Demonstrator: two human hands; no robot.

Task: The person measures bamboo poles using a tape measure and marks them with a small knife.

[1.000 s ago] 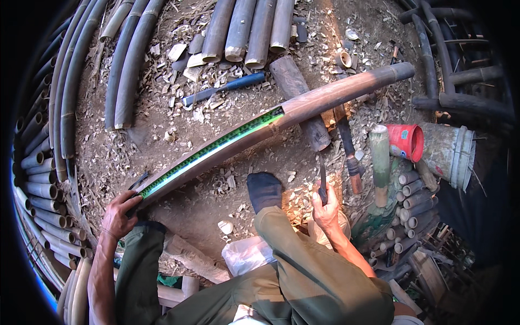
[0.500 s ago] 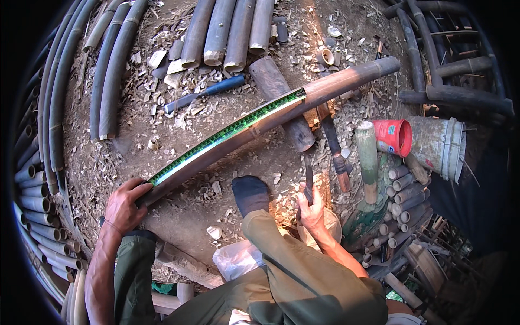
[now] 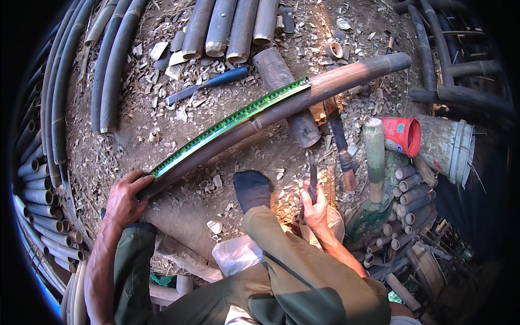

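My left hand (image 3: 126, 196) is closed round the near left end of a long brown bamboo pole (image 3: 346, 80). Its fingers also press on the end of a green measuring tape (image 3: 230, 120), which runs along the pole's upper side to a small metal hook past the middle. A dark wooden block (image 3: 301, 127) lies crosswise under the pole. In my right hand (image 3: 315, 208) is a knife (image 3: 313, 174), its dark narrow blade pointing away from me, apart from the pole. Part of its handle is hidden by the fingers.
Bamboo poles (image 3: 221, 27) lie at the back, with a blue-handled chisel-like tool (image 3: 219, 79) before them. Beyond my right hand are a sheathed-looking blade tool (image 3: 342, 149), a red bucket (image 3: 392, 135) and stacked bamboo pieces (image 3: 406, 208). Wood chips litter the ground.
The view has shifted slightly, so the pole and buckets sit further right in it. The knife has turned slightly in my right hand. My left hand keeps its hold on pole and tape.
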